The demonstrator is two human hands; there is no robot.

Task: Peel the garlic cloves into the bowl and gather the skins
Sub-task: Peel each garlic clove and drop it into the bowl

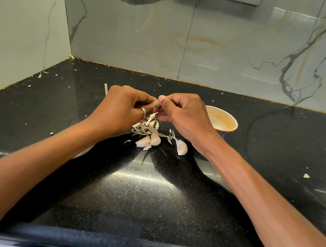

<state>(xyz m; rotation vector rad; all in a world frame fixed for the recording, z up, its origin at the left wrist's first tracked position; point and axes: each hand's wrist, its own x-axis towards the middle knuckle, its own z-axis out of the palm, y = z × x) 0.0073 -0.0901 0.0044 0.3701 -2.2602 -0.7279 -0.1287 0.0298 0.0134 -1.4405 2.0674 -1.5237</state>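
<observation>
Both hands meet above the black counter around one garlic clove [156, 104]. My left hand [123, 108], with a ring on one finger, grips the clove, and my right hand [183, 111] pinches its tip and skin. Below them lies a heap of papery skins [144, 130]. Two unpeeled cloves [148, 140] rest side by side at the front of the heap, and a third clove [181, 147] lies to their right. A small bowl [226, 121], cream inside and blue-patterned outside, stands behind my right wrist; no cloves show inside it.
The black granite counter [145, 196] runs into a marble-tiled corner at back and left. Skin flakes are scattered over it, one larger piece [306, 175] at the right. A pale strip [105, 89] stands behind my left hand. The rounded counter edge [137, 246] is near me.
</observation>
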